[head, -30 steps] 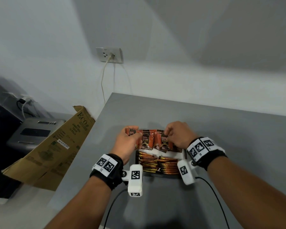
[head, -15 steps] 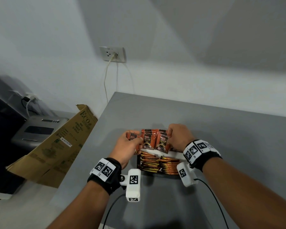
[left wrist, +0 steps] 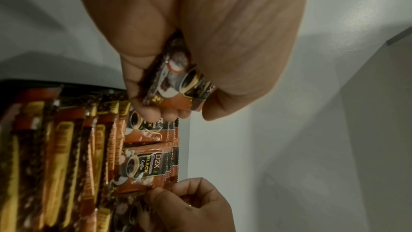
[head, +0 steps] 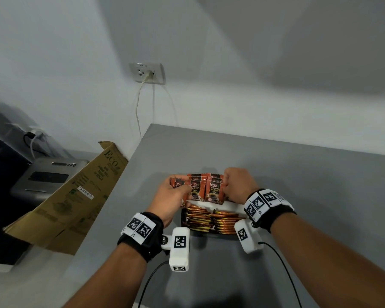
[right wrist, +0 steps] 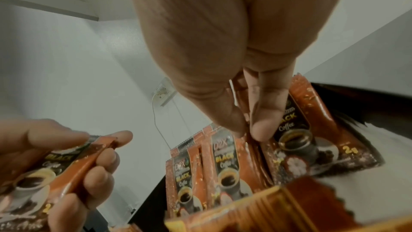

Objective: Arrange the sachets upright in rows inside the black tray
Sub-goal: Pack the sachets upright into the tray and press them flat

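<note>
**Meanwhile, a loose sachet edged toward the far row**

Over the last second the left hand (head: 172, 197) drew slightly in toward the standing sachets (head: 203, 188), its fingers (right wrist: 104, 160) curled round a single sachet (left wrist: 178, 84) held just left of the row. The right hand (head: 239, 185) stayed at the row's right end, thumb and fingers (right wrist: 267, 115) pinching the top edges to keep them upright. Those sachets stood at the far end of the black tray (head: 183, 218) on the grey bench (head: 320, 207), with flatter stacks (head: 211, 218) packed at its near end. The held sachet likely joins the row next; nothing else shifted
</note>
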A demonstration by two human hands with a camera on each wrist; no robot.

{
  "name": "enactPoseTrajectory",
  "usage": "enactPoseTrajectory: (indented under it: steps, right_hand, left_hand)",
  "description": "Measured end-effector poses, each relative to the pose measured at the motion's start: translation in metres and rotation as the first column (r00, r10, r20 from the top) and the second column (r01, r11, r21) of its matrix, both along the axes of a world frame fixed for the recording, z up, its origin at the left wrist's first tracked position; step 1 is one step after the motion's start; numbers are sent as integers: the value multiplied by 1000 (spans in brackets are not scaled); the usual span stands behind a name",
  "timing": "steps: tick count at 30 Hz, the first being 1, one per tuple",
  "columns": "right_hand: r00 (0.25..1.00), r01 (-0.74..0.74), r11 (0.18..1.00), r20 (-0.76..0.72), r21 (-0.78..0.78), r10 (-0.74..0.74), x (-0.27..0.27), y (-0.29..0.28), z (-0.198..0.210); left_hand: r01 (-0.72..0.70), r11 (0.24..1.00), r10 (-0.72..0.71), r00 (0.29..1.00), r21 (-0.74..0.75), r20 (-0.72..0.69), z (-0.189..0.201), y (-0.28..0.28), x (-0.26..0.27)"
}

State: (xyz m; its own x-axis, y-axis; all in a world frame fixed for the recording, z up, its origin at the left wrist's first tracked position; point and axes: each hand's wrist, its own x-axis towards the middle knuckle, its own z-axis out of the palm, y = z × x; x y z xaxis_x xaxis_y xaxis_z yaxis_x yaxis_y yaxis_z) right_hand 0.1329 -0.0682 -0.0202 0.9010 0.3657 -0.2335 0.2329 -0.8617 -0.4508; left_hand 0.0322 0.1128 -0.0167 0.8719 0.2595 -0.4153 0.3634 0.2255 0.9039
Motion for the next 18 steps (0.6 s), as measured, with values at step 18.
enactPoseTrajectory:
  steps: [18]
  right_hand:
    - [996,56,919,41,391,-78,12,-51,52]
  left_hand:
    - [7,998,-13,996,59,91,21,-36,27]
